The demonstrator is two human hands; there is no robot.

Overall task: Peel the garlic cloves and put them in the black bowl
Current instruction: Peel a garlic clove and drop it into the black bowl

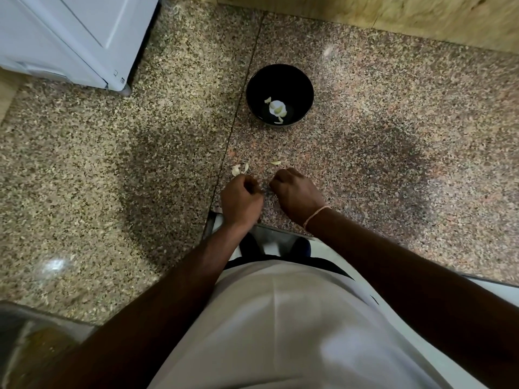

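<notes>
The black bowl [303, 80] stands on the speckled stone counter [393, 136], with several peeled garlic cloves [278, 109] at its bottom. Closer to me, my left hand [241, 199] and my right hand [299, 196] hover side by side just above the counter, knuckles up and fingers curled inward, with a small gap between them. My left fingers seem to pinch a small garlic clove, which the hand mostly hides. I see nothing in my right hand. Pale garlic pieces [237, 169] lie just beyond my left hand, and one more garlic piece [276, 163] lies beyond my right.
A white appliance [70, 37] stands at the back left of the counter. A wooden wall [393, 15] runs along the back. The counter's front edge [283, 230] is right under my wrists. A container [28, 346] sits at the bottom left.
</notes>
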